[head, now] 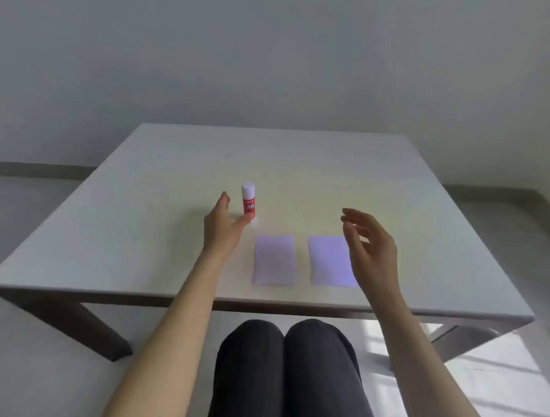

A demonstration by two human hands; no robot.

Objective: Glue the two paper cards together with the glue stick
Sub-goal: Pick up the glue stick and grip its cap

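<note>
From the head camera, the left hand (224,227) is spread, with the thumb at the foot of the glue stick (248,201) and the fingers (225,198) raised just beside its left side. I cannot tell whether the thumb already touches the tube; the hand has not closed on it. The right hand (367,242) hangs relaxed above the tabletop (142,235), fingers loosely curled and holding nothing, and it covers the right edge of the right card (328,261). The left card (274,260) lies flat between the two hands, just beside the right card but apart from it, and nearer to the person than the glue stick.

The step in hand seems to be picking up the glue stick, so the task is only at its beginning. The stick stands upright and is narrow, so it may tip if the fingers push it from one side. It is better to close thumb and fingers around the red body at the same time, below the white cap, and lift straight up. The right hand is then free to pull off the cap, or to hold one card still during the gluing.

The red body carries a white label. It looks like the words "GLUE STICK", but the letters are blurred. A small mark above them I cannot read. The cards show no writing.
</note>
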